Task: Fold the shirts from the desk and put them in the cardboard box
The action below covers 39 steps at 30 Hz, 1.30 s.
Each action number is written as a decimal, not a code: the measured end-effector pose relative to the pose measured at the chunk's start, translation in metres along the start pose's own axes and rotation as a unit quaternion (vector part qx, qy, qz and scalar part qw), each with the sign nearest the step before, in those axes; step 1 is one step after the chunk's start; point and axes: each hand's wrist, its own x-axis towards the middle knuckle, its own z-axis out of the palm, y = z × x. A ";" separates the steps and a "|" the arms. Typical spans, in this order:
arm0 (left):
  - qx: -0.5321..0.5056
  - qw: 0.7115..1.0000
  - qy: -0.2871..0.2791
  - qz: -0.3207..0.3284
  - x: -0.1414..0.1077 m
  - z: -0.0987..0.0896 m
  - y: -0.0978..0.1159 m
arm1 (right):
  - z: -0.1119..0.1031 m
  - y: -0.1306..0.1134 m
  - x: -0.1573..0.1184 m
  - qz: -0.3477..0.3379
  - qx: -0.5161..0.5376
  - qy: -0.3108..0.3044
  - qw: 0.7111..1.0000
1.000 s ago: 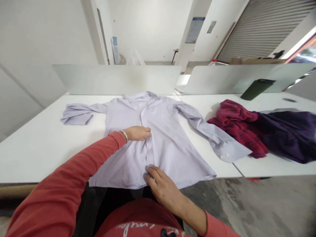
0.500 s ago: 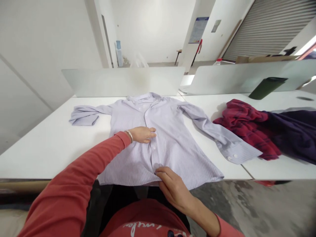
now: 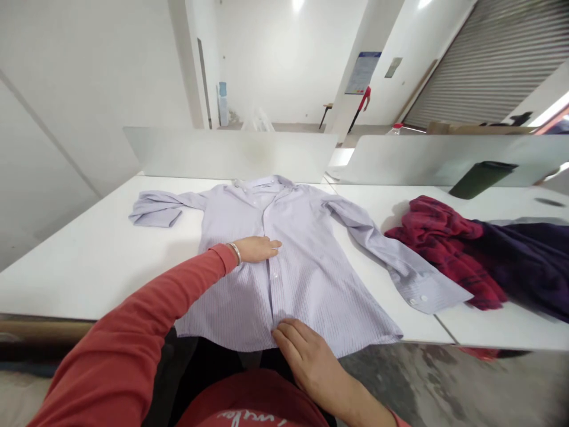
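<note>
A pale lilac pinstriped button-front shirt [image 3: 311,284] lies face up and spread out on the white table, with its collar at the far side. My left hand [image 3: 256,249], wearing a silver bangle, rests flat on the chest beside the button placket. My right hand [image 3: 306,356] lies on the shirt's lower front at the hem, close to the table's near edge. Neither hand grips the cloth. One sleeve is folded back at the left, and the other stretches out to the right with its buttoned cuff [image 3: 427,295].
A red plaid garment [image 3: 444,255] and a dark purple garment [image 3: 528,267] lie bunched on the adjoining table at right. A dark green cylinder [image 3: 482,179] lies farther back. Frosted partition panels [image 3: 231,154] stand along the far table edge.
My right hand has slid toward the shirt's hem, and its fingers now lie flatter. My left hand stays on the placket. The whole view has shifted slightly as my head moved.
</note>
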 end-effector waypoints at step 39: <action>-0.056 0.986 0.086 -0.129 -0.015 0.021 0.000 | 0.032 0.044 -0.004 0.095 -0.035 -0.042 0.994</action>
